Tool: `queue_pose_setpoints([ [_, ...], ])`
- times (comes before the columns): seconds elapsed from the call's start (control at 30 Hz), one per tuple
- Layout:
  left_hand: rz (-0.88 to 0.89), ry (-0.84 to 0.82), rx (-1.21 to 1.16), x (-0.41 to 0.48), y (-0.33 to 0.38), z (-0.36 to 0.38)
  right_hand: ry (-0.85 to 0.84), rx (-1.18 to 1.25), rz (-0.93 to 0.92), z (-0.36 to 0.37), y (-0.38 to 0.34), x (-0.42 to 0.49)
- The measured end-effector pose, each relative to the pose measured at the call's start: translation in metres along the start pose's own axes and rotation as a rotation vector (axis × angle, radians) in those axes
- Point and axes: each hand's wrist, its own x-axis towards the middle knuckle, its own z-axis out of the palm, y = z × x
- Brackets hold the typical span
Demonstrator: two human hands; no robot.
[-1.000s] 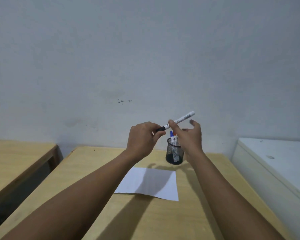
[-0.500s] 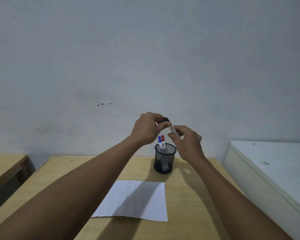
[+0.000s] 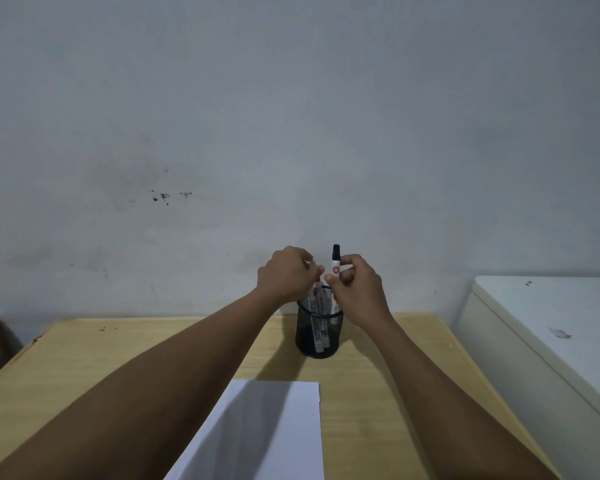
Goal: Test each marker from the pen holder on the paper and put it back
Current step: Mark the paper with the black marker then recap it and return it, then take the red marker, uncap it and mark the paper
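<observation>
1. Right hand [image 3: 355,289]: my grip here is closed around a black-capped marker [image 3: 335,268], pinched on the white barrel between thumb and fingers. The marker stands upright, cap up, its lower end inside or just at the mouth of the holder; I cannot tell whether it has bottomed out.

2. Left hand [image 3: 286,277]: curled shut just left of the right grip, fingertips nearly touching it above the holder. It appears to pinch the top of another marker [image 3: 316,292], though the fingers hide the contact, so I cannot tell for certain.

3. Mesh pen holder [image 3: 318,329]: black wire cup, directly below both grips, standing on the wooden worktop [image 3: 118,358]. White barrels of other markers show through the mesh.

4. Paper [image 3: 278,420]: white sheet lying flat, well below the grips and nearer me, apart from the holder.

5. Handling, my judgement: the marker is light, stiff and smooth-barrelled, so it could slip in a loose pinch. I would hold mid-barrel, clear of the cap. The holder looks light enough to tip if a marker is dragged sideways against its rim.

6. White cabinet [image 3: 551,323]: off to the right of the right grip, beside the worktop.

7. Stage, my judgement: one marker going back in, the next being picked.
</observation>
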Motion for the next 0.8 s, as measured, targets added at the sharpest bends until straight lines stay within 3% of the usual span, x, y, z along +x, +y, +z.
queue_pose_setpoints([
  [0.47, -0.027, 0.003, -0.305, 0.011, -0.004, 0.021, -0.051, -0.274, -0.007, 0.007, 0.013, 0.002],
  [0.8, 0.020, 0.159, -0.305, -0.006, 0.015, -0.005, 0.144, -0.082, -0.012, -0.011, -0.010, -0.003],
])
